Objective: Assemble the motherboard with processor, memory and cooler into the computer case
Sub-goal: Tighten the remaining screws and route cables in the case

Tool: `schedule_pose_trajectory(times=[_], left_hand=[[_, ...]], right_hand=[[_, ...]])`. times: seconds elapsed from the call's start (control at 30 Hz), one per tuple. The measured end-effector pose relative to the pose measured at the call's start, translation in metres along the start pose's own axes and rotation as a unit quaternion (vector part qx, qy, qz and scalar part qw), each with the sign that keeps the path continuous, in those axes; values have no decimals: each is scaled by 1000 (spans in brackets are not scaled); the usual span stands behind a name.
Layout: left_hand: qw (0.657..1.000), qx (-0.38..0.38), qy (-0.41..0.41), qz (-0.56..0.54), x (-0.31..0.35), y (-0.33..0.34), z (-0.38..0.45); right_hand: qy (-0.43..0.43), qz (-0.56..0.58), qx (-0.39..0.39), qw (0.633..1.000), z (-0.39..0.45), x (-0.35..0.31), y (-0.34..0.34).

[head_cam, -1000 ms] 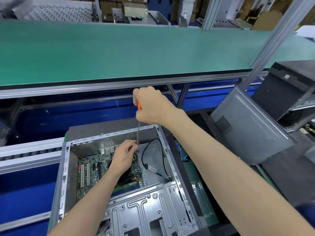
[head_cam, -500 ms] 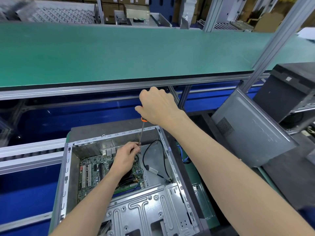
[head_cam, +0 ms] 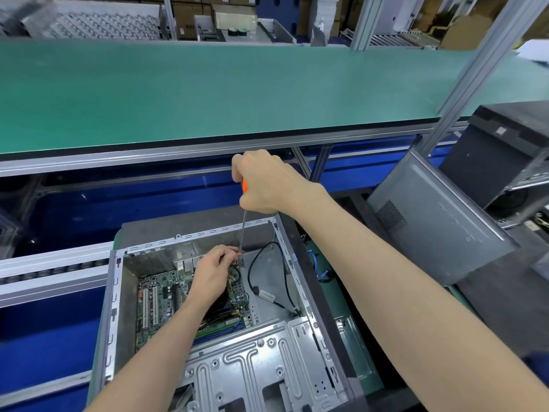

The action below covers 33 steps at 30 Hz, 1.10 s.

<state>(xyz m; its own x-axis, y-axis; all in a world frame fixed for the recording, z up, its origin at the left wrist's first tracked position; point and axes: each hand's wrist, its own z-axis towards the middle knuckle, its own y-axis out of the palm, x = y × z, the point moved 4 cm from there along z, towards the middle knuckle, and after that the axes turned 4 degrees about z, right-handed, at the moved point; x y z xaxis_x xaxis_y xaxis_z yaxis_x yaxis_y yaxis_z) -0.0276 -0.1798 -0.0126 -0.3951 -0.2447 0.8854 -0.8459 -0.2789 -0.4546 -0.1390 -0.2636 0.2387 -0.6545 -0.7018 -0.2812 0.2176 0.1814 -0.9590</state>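
1. Two bare forearms reach from the near edge into the open computer case (head_cam: 114,295), which lies on its side on a low stand below the long green counter (head_cam: 208,93).
2. Nearest in the case is a ribbed metal drive bracket (head_cam: 252,370); past it the motherboard (head_cam: 160,304) lies flat on the case floor, its white slots to the left and a dark block, probably the cooler, half hidden under the left wrist.
3. At the board's far right corner the left hand (head_cam: 214,273) has its fingers (head_cam: 230,254) curled and pinched at the lower end of the screwdriver (head_cam: 243,230), steadying the tip; whether a screw sits under it cannot be told.
4. Just right of that, a black cable (head_cam: 252,272) loops over the bare case floor.
5. Higher and farther, the right hand (head_cam: 264,182) is wrapped tight round the orange handle, with the thin shaft nearly upright.
6. Handling, as a judgement: the board is stiff but fragile, so hold it only by its edges or bare corners, never by chips or slots. The shaft is slim and could slip off a small screw and scratch the board.
7. Far right, a loose grey side panel (head_cam: 439,221) leans against another dark case (head_cam: 505,156).
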Motion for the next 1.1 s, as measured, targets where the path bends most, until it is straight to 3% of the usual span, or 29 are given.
schedule_pose_trajectory(times=[0.17, 0.33, 0.5, 0.67, 0.83, 1.0, 1.1], left_hand=[[995, 60, -45, -73, -7, -6, -2], [993, 56, -71, -80, -8, -5, -1], [991, 27, -54, -118, -4, -4, -2], [992, 7, -53, -116, -5, -2, 0], [989, 18, -59, -132, -6, -3, 0], [987, 36, -62, -143, -6, -4, -1], [983, 42, -70, -162, -8, -5, 0]], right_hand=[[7, -75, 54, 996, 0, -5, 3], [-23, 6, 9, 1000, 2, -6, 3], [4, -71, 89, 993, 1, -5, 8], [-15, 13, 16, 1000, 3, -3, 3], [17, -98, 80, 992, 3, -3, 5], [-13, -1, 10, 1000, 4, -3, 1], [6, -61, 55, 997, 2, -1, 3]])
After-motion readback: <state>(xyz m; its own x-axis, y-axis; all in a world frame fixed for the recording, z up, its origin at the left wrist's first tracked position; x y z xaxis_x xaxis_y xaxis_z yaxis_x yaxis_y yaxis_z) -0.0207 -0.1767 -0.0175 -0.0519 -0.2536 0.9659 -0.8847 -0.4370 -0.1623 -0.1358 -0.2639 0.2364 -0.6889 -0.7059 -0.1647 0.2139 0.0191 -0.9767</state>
